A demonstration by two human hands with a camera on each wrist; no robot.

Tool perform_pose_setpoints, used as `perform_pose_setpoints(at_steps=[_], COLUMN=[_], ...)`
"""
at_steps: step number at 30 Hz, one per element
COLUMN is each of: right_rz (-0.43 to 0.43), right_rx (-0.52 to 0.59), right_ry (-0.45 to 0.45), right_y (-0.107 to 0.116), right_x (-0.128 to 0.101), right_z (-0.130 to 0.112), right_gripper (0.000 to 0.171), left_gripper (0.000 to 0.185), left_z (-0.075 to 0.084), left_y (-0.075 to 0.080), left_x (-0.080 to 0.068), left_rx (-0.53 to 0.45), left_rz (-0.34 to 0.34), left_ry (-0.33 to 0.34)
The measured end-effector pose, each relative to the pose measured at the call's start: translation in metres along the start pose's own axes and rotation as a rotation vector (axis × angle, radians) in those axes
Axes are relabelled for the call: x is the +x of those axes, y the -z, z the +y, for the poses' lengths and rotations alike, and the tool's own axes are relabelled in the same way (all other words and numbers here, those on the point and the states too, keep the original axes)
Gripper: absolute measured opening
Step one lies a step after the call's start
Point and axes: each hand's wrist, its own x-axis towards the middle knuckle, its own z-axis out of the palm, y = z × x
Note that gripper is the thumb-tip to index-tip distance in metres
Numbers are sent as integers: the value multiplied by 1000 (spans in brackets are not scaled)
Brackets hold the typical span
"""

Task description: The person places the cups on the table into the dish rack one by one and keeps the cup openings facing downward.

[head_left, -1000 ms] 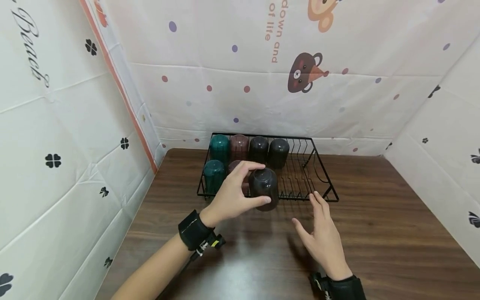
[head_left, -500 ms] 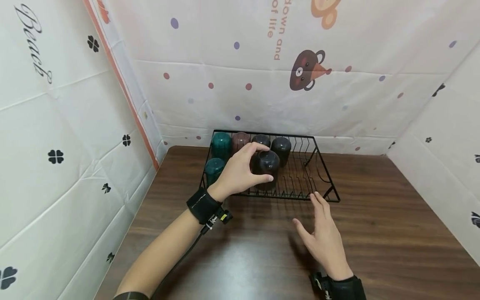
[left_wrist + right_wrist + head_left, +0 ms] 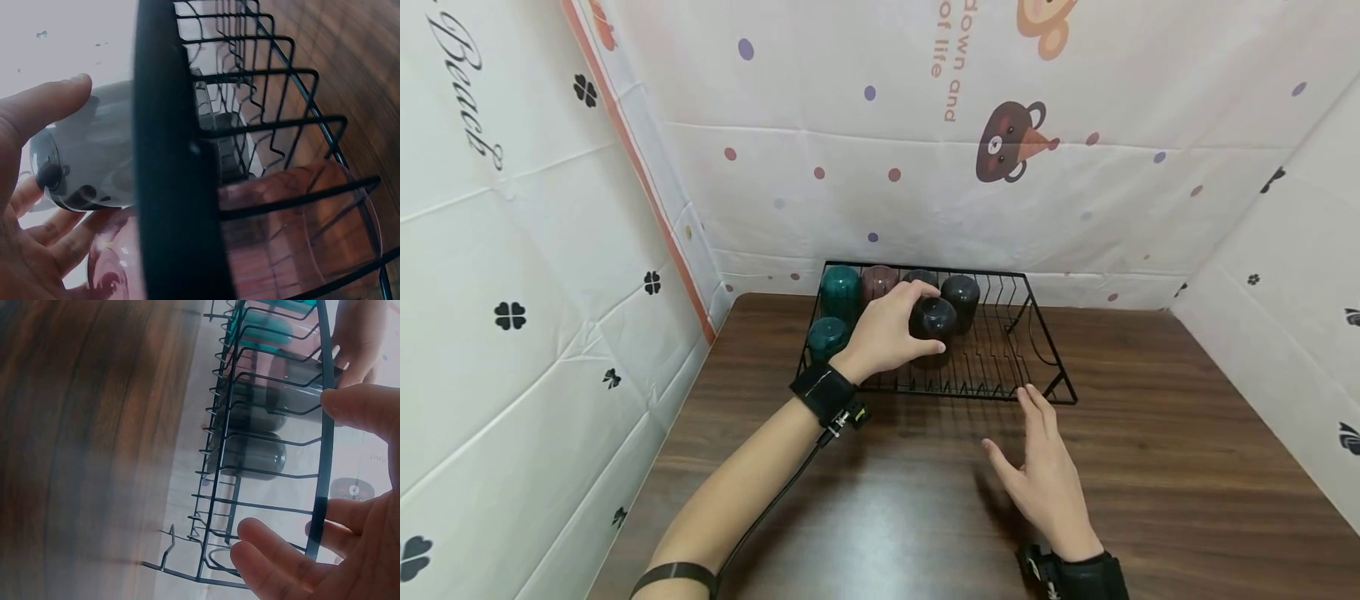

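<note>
My left hand point(image 3: 883, 333) has its fingers and thumb curled round a dark cup point(image 3: 933, 321), upside down, holding it inside the wire rack point(image 3: 1045, 367), in the front row beside the pink cup point(image 3: 294, 237) that my hand mostly hides in the head view. I judge the work well along: a back row of four cups stands in the rack, a teal one point(image 3: 840, 287), a pink one point(image 3: 880, 282), and two dark ones point(image 3: 961, 293), with another teal cup point(image 3: 826, 335) at the front left. The cup I hold looks low in the rack, but I cannot tell whether it rests on the wires yet. My right hand point(image 3: 1045, 479) holds nothing; its fingers are straight and loosely spread over the table point(image 3: 1187, 467), just before the rack's front rail. The right half of the rack shows only bare wire slots, so there is room that way. The rack's rim stands up on all sides, and the back-row cups sit close behind my fingers. The patterned wall point(image 3: 925, 167) stands just behind the rack.
</note>
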Motion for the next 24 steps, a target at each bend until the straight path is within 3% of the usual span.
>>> perform_pose_setpoints(at_steps=[16,24], right_rz=[22,28], right_rx=[-4,-1], right_ry=[19,26], right_y=[0,0], right_x=[-2,-2], right_z=[1,1], right_gripper=[90,89], left_gripper=[78,74], left_z=[-4,-6], left_y=[-13,-15], left_x=[0,0], left_rx=[180,251], left_rz=[-149,-163], left_ry=[8,-19])
